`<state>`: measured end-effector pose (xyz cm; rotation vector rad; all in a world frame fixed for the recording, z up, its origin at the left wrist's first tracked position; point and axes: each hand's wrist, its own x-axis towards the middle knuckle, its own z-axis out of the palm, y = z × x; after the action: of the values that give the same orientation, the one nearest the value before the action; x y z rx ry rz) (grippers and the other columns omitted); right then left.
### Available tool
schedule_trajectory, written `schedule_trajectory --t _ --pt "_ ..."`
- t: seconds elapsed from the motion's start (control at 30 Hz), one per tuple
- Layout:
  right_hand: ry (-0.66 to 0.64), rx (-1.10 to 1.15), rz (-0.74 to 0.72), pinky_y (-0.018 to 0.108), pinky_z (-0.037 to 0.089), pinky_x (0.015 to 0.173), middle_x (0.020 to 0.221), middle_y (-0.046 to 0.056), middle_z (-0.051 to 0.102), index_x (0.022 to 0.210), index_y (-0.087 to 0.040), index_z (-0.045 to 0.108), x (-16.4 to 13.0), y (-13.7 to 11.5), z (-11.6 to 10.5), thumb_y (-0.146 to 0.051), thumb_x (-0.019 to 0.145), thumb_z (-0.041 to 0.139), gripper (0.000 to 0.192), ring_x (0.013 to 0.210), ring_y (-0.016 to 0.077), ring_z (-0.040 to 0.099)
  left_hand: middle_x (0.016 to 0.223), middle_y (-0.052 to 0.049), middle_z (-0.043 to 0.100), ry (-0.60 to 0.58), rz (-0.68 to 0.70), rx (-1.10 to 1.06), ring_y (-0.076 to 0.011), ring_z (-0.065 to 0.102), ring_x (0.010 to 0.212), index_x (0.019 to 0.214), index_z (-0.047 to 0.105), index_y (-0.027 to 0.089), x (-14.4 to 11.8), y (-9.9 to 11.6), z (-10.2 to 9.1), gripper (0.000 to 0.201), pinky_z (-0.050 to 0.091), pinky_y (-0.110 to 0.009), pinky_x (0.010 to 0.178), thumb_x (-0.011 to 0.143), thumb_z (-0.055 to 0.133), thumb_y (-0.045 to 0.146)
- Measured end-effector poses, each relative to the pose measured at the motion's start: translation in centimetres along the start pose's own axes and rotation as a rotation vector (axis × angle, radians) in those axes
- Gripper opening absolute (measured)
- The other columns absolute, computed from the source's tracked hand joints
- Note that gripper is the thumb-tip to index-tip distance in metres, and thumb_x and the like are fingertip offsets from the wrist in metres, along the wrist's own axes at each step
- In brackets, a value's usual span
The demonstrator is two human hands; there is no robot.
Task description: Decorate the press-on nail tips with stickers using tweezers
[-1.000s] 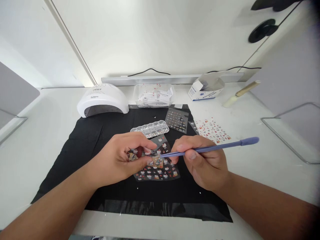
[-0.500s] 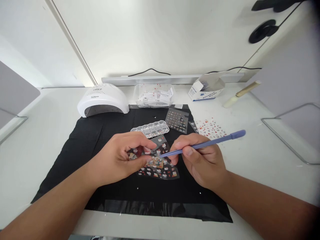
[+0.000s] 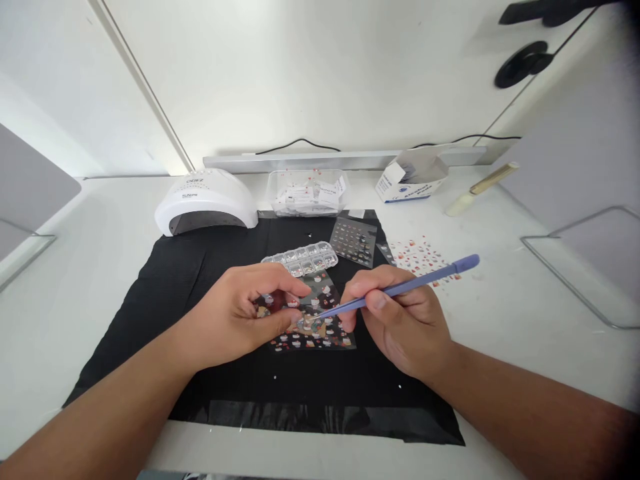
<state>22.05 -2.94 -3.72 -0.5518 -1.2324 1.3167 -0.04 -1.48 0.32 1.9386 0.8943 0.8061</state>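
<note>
My left hand (image 3: 250,303) is curled around the left edge of a clear sticker sheet (image 3: 335,337) printed with small white cat figures and red bits. Its thumb lies on the sheet, and the thumb and index tips are apart. Purple tweezers (image 3: 410,287) are pinched in my right hand (image 3: 407,320), slanting down to the left. Their thin metal tip meets the sheet close to my left thumb, by a brownish patch. What lies under my left fingers is hidden. Just behind the sheet is a clear compartment case (image 3: 300,259) of small rhinestones.
A black mat (image 3: 165,320) covers the white table. At the back stand a white nail lamp (image 3: 207,197), a clear tub (image 3: 307,193) of packets and an alcohol pad box (image 3: 413,180). A gold-handled bottle (image 3: 480,190) and more sticker sheets (image 3: 354,240) lie to the right.
The sticker sheet's near edge has shifted away from me and lies straighter. The tweezers' back end has swung slightly left, and their tip sits a little lower. My left hand has hardly moved.
</note>
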Motion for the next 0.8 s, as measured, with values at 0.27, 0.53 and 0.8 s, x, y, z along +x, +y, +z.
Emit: schedule_trajectory --t 0.27,0.53,0.8 --pt "0.107 -0.013 -0.065 0.028 0.053 0.054 0.066 -0.001 0.071 0.085 -0.026 0.075 1.0 -0.7 -0.3 -0.034 0.087 0.071 0.009 0.058 0.0137 0.065 0.082 -0.001 0.066 0.255 -0.074 -0.018 -0.0109 0.06 0.069 0.093 0.072 0.02 0.3 -0.5 -1.6 0.015 0.049 -0.019 0.058 0.078 0.075 0.024" --pt "0.058 -0.039 0.015 0.026 0.05 0.052 0.065 -0.003 0.07 0.085 -0.024 0.067 1.0 -0.1 -0.4 -0.036 0.087 0.07 0.012 0.054 0.012 0.062 0.1 -0.006 0.062 0.503 -0.219 0.324 -0.0195 0.061 0.083 0.11 0.064 0.017 2.3 -6.1 -4.3 0.034 0.053 -0.037 0.078 0.08 0.07 0.033" --pt "0.068 -0.058 0.042 0.023 0.047 0.049 0.063 -0.003 0.067 0.082 -0.023 0.064 1.1 0.4 -0.5 -0.031 0.086 0.069 0.011 0.053 0.0108 0.058 0.11 -0.005 0.062 0.112 0.057 0.466 -0.0225 0.058 0.106 0.112 0.06 0.021 1.2 -2.0 -2.9 0.031 0.048 -0.037 0.095 0.082 0.058 0.018"
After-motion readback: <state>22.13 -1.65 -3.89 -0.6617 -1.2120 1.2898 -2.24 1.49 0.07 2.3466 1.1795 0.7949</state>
